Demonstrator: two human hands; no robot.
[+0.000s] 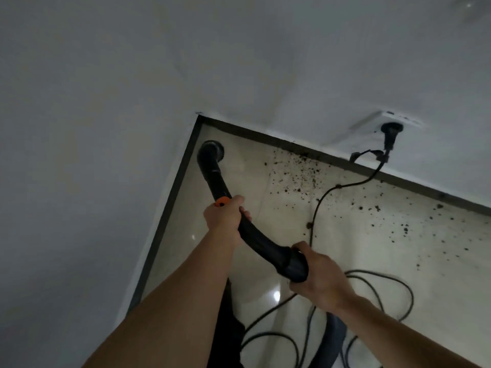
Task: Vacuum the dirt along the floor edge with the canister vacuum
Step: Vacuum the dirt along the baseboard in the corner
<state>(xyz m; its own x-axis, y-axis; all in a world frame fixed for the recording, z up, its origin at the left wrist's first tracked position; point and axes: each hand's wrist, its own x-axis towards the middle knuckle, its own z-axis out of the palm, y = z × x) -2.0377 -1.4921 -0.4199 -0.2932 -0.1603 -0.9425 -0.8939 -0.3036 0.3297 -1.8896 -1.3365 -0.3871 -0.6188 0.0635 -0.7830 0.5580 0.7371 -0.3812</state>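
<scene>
Two bare forearms reach in from the bottom of the frame. The left grip (225, 216), at centre, is wrapped round the black vacuum wand (216, 179) just below its orange collar (222, 201), with the fingers curled under the tube. The right grip (318, 274), lower and right of centre, clasps the wider ribbed cuff (293, 266) at the wand's near end. Below it a grey hose (335, 338) drops out of the bottom edge.

The wand's round nozzle (211, 151) sits on the glossy pale floor (281, 224) in the corner, left of centre, close beside the dark baseboard (265, 136) where the two white walls (106, 102) meet. Dark crumbs of dirt (300, 171) lie scattered along the baseboard from the middle of the frame out to the right edge, apart from the nozzle.

A black power cord (318, 203) loops over the floor at lower right and runs up through the dirt to a plug (390, 131) seated in a white wall socket (372, 123) at upper right. Small dark marks on the socket plate are too blurred to read.
</scene>
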